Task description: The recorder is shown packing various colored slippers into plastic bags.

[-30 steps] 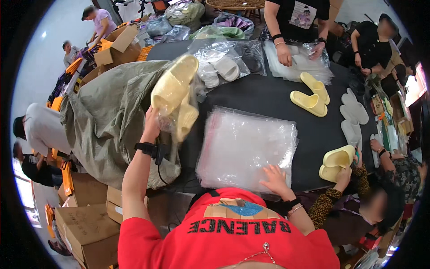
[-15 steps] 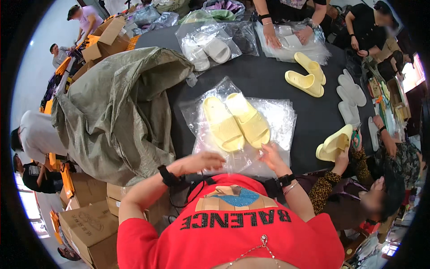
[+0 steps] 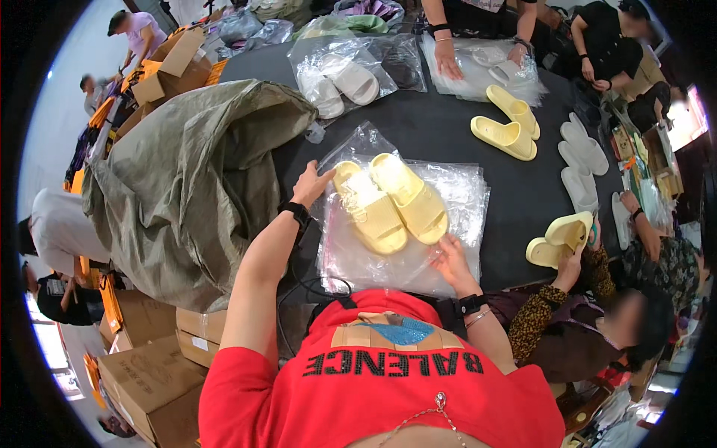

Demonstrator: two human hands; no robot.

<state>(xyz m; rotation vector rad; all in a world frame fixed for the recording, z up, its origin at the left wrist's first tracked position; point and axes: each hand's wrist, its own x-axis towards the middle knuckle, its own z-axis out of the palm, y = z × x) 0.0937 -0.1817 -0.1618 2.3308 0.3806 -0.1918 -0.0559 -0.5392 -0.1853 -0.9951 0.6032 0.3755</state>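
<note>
A pair of pale yellow slide sandals (image 3: 407,201) lies side by side in a clear plastic bag (image 3: 364,140), toes toward me. Glare on the film crosses the left sandal. Beneath them is a stack of flat clear bags (image 3: 467,224) on the dark tabletop. My left hand (image 3: 310,187) is at the bag's upper left edge, its fingers closed on the film beside the left sandal's heel. Close to the right sandal's toe, my right hand (image 3: 450,263) pinches the lower right part of the bag; its fingertips are partly hard to make out.
A grey-green woven sack (image 3: 194,187) covers the table's left side. Bagged white slides (image 3: 347,78) lie at the back, and loose yellow slides (image 3: 508,134) farther right. A co-worker on the right holds yellow slides (image 3: 560,239). Cartons (image 3: 153,381) stand at lower left.
My left hand has moved up and away from me, from below the sandals to the bag's upper left edge. My right hand stays near the right sandal's toe.
</note>
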